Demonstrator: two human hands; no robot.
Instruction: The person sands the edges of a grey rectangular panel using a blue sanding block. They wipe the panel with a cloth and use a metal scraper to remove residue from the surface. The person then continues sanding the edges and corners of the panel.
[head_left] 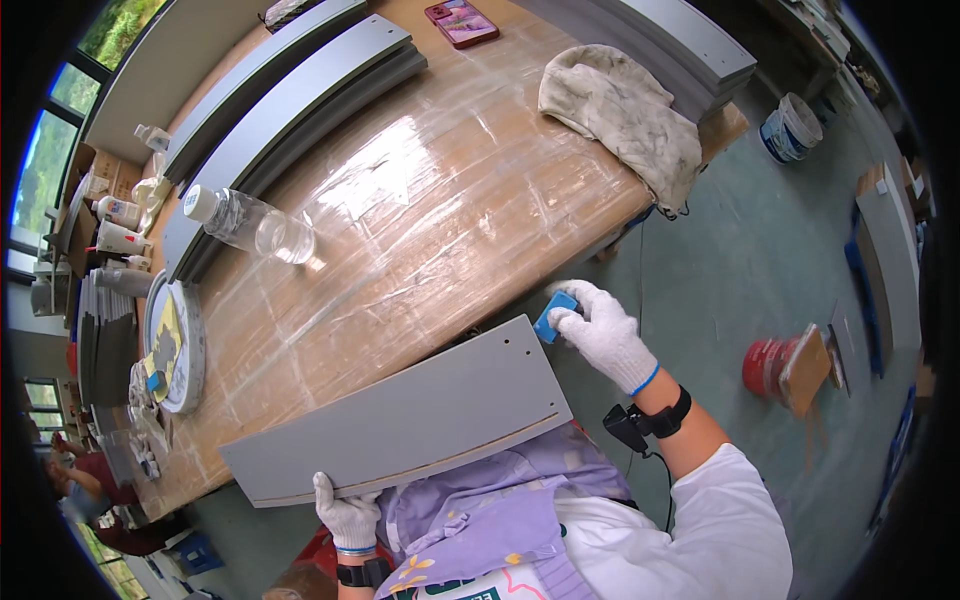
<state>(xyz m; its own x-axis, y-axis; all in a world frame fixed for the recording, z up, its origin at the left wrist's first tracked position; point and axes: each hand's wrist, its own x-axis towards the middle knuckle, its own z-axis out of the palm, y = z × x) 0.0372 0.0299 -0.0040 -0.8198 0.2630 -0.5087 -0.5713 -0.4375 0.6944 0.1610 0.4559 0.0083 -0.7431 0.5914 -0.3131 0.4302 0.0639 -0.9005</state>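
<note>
A long grey panel (400, 425) lies across my lap, its far edge against the table's near edge. It has small holes near its right end and a brownish groove along its near edge. My left hand (350, 518), in a white knitted glove, grips that near edge toward the left end, thumb on top and fingers partly hidden. Just off the panel's right end, my gloved right hand (610, 340) is closed around a small blue block (556, 316). The block's underside cannot be made out.
The table (420, 270) is film-covered. On it are a clear bottle (250, 225), stacked grey panels (290, 95), a phone (461, 22), a stained cloth (625, 115) and a round white lid (190, 350). Buckets (790, 130) stand on the floor at right. Another person (90, 490) is at far left.
</note>
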